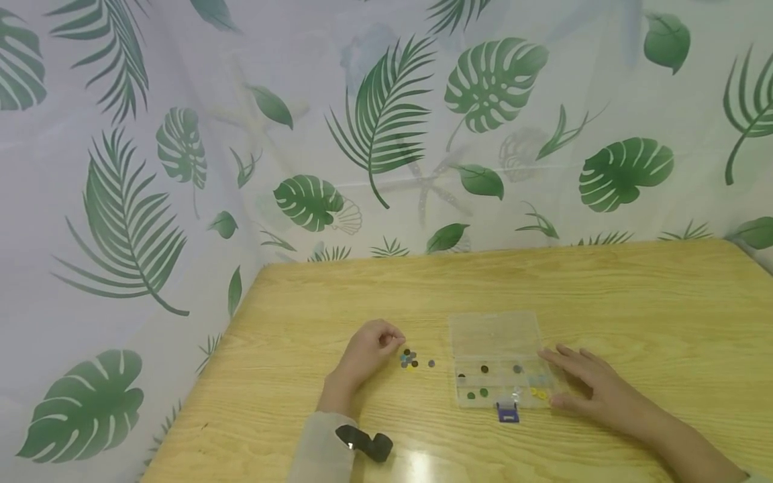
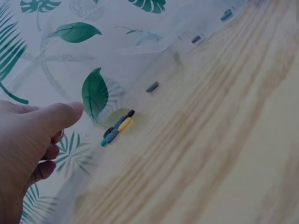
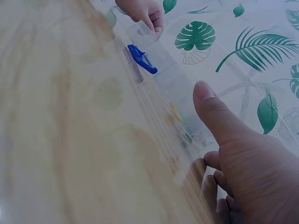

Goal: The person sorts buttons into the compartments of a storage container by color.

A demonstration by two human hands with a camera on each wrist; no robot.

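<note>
My left hand (image 1: 370,349) is beside a small pile of round, button-like discs (image 1: 408,359), its fingers curled and thumb brought to the forefinger. In the left wrist view nothing shows between the fingertips, and the thumb hides the forefinger's tip. Blue, black, grey and yellow discs (image 2: 124,125) make up the pile, with a lone grey disc (image 1: 431,363) to its right. A clear divided plastic box (image 1: 492,384) lies with its lid (image 1: 494,335) open. Along the box's right side rests my right hand (image 1: 594,389), fingers extended and thumb near the front corner.
Inside the box, dark, green and yellow discs (image 1: 539,393) sit in separate compartments. A blue latch (image 1: 508,412) projects from its front. A black strap (image 1: 365,443) is on the left wrist. The wooden table (image 1: 634,288) meets a leaf-patterned cloth (image 1: 410,134) behind and at left.
</note>
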